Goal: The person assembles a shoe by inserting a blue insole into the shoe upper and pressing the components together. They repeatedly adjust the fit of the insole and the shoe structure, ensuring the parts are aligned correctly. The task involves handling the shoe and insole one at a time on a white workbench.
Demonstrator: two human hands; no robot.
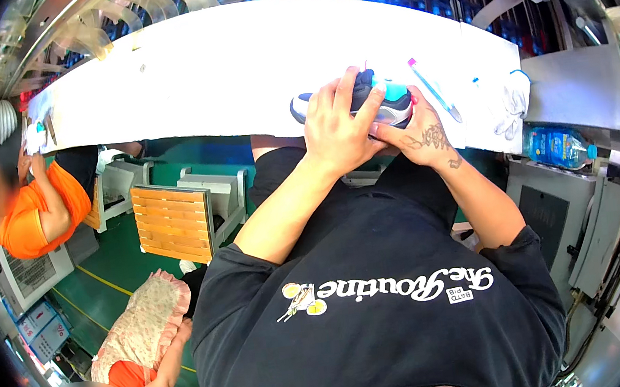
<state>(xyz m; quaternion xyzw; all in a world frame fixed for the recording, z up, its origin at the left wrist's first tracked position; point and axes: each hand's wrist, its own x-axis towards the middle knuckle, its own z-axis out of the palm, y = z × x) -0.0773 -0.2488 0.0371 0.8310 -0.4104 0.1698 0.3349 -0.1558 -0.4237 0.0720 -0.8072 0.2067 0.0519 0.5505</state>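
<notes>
On glossy white table point(235, 72), left hand point(337, 125), right hand point(422, 135) clasping smooth curved sneaker point(391, 100)

Water bottle point(558, 146), wooden stool point(173, 221)

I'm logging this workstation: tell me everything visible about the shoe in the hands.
The shoe is a sports type, with dark upper, bright turquoise panel, grey-and-white side and a white toe end pointing left. It lies at the near edge of the long white table. The left hand covers its middle from above; the right hand grips its near right side. Its sole and laces are hidden.
</notes>
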